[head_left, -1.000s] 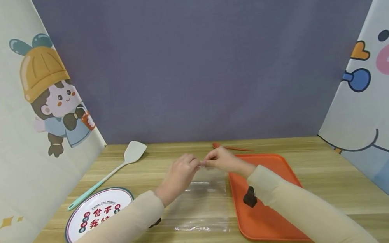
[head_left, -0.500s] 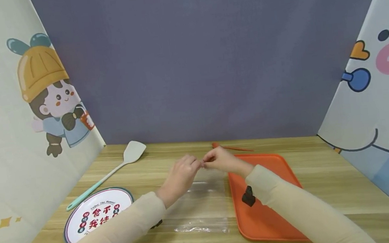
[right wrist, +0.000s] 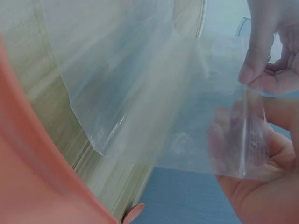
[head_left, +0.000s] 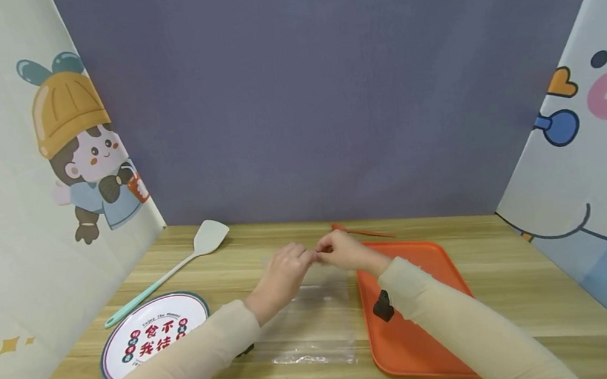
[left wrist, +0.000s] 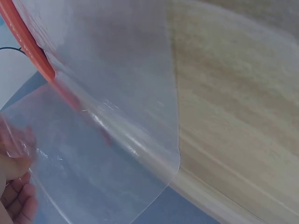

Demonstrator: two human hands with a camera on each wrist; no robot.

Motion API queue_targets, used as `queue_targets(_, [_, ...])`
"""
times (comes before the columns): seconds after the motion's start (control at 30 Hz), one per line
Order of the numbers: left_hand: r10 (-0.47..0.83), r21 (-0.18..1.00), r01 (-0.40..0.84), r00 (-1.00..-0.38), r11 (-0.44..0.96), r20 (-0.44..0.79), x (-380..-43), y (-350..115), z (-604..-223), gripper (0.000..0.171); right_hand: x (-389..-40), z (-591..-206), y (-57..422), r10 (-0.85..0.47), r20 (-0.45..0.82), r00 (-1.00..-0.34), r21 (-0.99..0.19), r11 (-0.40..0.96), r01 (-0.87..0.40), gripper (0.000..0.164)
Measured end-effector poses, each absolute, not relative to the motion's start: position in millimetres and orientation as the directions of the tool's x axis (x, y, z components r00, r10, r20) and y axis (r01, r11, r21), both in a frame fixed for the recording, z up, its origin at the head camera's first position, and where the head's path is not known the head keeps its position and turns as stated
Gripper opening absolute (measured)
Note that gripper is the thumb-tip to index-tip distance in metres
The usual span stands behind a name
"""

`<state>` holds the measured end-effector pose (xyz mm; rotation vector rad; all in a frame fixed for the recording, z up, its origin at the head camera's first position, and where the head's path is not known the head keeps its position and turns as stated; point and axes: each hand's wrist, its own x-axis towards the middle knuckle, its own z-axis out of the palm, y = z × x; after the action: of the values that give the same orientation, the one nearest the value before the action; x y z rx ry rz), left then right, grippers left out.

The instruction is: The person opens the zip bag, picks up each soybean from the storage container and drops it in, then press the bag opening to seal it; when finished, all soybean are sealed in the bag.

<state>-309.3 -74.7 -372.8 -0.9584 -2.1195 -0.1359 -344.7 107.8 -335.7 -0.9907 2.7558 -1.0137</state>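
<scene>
A clear plastic zip bag hangs from my fingers, its lower end close over the wooden table. My left hand pinches the bag's top edge, fingers curled. Right beside it, my right hand pinches the same edge between thumb and fingers. In the right wrist view, a zip strip runs along that edge. There, the left hand shows above, and part of the right hand shows through the film. The left wrist view shows the bag spread wide, with fingertips at the left edge.
An orange tray lies to the right, partly under my right forearm. A white plate with printed characters is at the left, beside a turner with a mint handle. A red spoon lies behind the tray.
Both hands stay at the bag's top edge and shift only slightly. The right wrist moves a little to the left.
</scene>
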Motion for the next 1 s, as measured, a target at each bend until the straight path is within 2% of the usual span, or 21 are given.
queue_targets(0.23, [0.594, -0.217, 0.643, -0.456, 0.735, 0.663, -307, -74, -373, 0.024, -346, -341, 104, -0.546, 0.161, -0.822, -0.613, 0.598, -0.517, 0.016])
queue_targets(0.67, [0.586, -0.233, 0.616, -0.462, 0.752, 0.666, -305, -73, -374, 0.021, -348, -350, 96, -0.488, 0.154, -0.859, -0.631, 0.620, -0.466, 0.019])
queue_targets(0.87, [0.632, -0.318, 0.617, -0.394, 0.720, 0.668, -303, -70, -377, 0.012, -351, -349, 97, -0.430, 0.162, -0.888, -0.702, 0.582, -0.410, 0.015])
queue_targets(1.0, [0.653, -0.330, 0.639, -0.368, 0.694, 0.661, -298, -70, -378, 0.016, -354, -348, 99, -0.406, 0.173, -0.897, -0.756, 0.529, -0.386, 0.012])
